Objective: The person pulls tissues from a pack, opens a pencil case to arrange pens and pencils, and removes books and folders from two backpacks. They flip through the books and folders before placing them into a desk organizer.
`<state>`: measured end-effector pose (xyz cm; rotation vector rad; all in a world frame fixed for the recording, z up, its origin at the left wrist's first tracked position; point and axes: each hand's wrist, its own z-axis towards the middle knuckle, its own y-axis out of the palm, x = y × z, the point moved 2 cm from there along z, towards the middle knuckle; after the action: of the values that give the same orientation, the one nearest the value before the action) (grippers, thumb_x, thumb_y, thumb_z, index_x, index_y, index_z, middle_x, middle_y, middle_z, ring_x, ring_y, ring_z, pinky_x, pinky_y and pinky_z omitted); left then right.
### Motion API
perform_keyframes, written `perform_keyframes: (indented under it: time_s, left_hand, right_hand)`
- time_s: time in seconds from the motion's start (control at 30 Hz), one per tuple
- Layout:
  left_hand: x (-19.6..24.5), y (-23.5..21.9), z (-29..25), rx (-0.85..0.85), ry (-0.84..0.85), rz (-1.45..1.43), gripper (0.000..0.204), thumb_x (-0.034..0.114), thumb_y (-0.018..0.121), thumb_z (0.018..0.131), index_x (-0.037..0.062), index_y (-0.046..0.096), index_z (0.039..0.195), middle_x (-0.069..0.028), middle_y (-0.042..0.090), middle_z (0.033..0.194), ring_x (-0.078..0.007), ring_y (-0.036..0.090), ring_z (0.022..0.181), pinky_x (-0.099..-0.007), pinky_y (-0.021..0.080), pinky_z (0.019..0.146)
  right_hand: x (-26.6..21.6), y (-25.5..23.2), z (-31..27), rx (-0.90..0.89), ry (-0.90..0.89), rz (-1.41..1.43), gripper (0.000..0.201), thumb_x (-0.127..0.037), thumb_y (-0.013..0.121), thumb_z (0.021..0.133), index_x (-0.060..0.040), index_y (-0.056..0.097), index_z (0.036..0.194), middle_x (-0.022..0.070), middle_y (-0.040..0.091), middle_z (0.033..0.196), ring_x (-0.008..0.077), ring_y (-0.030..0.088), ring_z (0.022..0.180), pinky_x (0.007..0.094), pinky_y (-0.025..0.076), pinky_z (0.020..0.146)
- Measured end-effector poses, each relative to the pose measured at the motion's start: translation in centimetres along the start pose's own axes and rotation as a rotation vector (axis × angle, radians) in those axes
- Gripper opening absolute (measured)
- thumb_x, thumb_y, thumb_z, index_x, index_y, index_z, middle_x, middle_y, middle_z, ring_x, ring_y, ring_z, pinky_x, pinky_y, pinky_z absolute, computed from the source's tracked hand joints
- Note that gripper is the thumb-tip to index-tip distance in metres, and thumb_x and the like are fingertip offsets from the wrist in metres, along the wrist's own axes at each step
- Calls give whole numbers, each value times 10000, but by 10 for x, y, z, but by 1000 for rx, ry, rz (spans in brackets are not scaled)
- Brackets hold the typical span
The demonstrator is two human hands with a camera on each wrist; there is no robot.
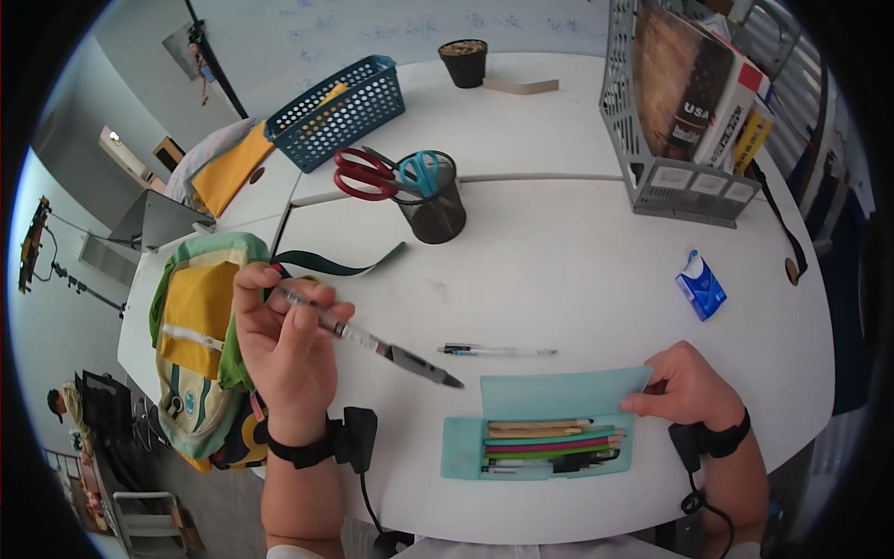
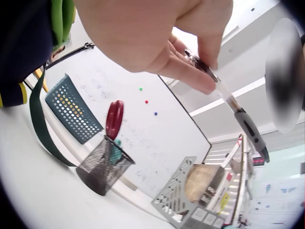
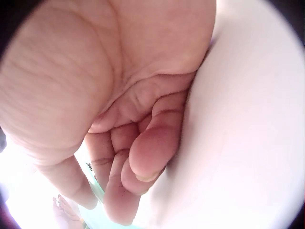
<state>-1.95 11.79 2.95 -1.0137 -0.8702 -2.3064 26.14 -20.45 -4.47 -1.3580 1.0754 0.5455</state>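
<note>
My left hand (image 1: 296, 359) is raised at the left, pinching a clear pen with a dark grey grip (image 1: 410, 361) between thumb and fingers; its tip points down to the right. In the left wrist view the same pen (image 2: 248, 128) extends from the fingertips. At the right, my right hand (image 1: 687, 387) pinches the corner of the teal pencil case's lifted flap (image 1: 559, 393). Pencils and pens (image 1: 549, 445) lie inside the open case. Another clear pen (image 1: 498, 351) lies on the table above the case. The right wrist view shows the right hand's fingers (image 3: 155, 152) curled.
A mesh cup (image 1: 434, 212) with scissors stands mid-table. Behind it are a teal basket (image 1: 340, 116) and a small pot (image 1: 464, 65). A backpack (image 1: 200, 345) with a dark green strap is at the left; a grey book rack (image 1: 689, 200) and blue packet (image 1: 700, 287) at the right.
</note>
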Motion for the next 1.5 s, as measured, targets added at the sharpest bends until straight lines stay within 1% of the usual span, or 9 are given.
perform_keyframes:
  time_s: [0.13,0.27,0.53,0.63,0.77,1.07,1.2,1.33,1.5]
  left_hand:
    - [15,37,-27,-337,-76,-94,379,-70,885,827,44,620,1072,-180,736,964,-297,811,851,-394,705,745]
    - [9,76,-41,-740,-152,398,397,-99,934,734,74,583,664,-148,745,930,-276,824,899,-322,695,723]
    - [-16,89,-66,-1122,-369,535,356,13,914,817,78,582,709,-34,718,925,-189,704,695,-327,541,590]
    - [-26,90,-69,-1198,-195,545,326,35,909,824,65,599,727,-49,709,935,-236,701,720,-348,559,650]
    - [-21,89,-63,-1282,-318,546,257,36,902,822,64,653,761,-58,715,896,-268,707,759,-362,563,686]
    - [-24,27,-6,-616,-419,1094,189,91,905,841,-5,743,857,-70,730,780,-146,657,697,-281,548,679]
    - [-3,35,-9,-951,-584,835,178,98,916,822,19,773,893,-56,732,842,-182,686,705,-305,552,655]
    - [-4,73,-41,-1235,-267,739,269,115,922,778,61,822,1022,-79,734,862,-262,690,706,-351,563,642]
    - [-21,79,-67,-1375,-302,729,174,145,876,836,38,779,934,-78,707,820,-283,704,726,-389,588,639]
  right_hand:
    - [-9,0,-1,-18,87,32,476,-284,898,895,18,653,621,65,552,498,104,461,453,292,370,458]
    - [-12,-1,0,-31,75,43,480,-295,885,909,17,657,624,59,543,492,100,454,451,290,364,461]
    - [-9,-1,1,-17,6,-3,486,-309,873,911,12,658,618,67,558,498,126,466,441,293,364,464]
    - [-8,-1,1,-24,14,-5,494,-322,871,913,11,659,616,66,558,498,129,468,441,295,367,464]
    - [-9,0,0,-10,32,11,504,-333,872,912,12,656,613,65,560,496,132,480,439,297,377,467]
    - [-20,-3,1,-71,74,67,314,-263,898,865,23,786,800,65,678,601,114,571,502,271,432,512]
    - [-14,-3,-1,-62,68,32,299,-259,890,873,17,792,816,62,679,599,108,565,497,268,430,512]
    - [-18,-4,1,-88,92,10,297,-267,878,886,11,798,821,56,673,589,105,564,492,263,427,510]
    - [-21,-3,2,-82,99,9,328,-284,877,890,9,780,778,52,661,572,104,560,483,260,420,503]
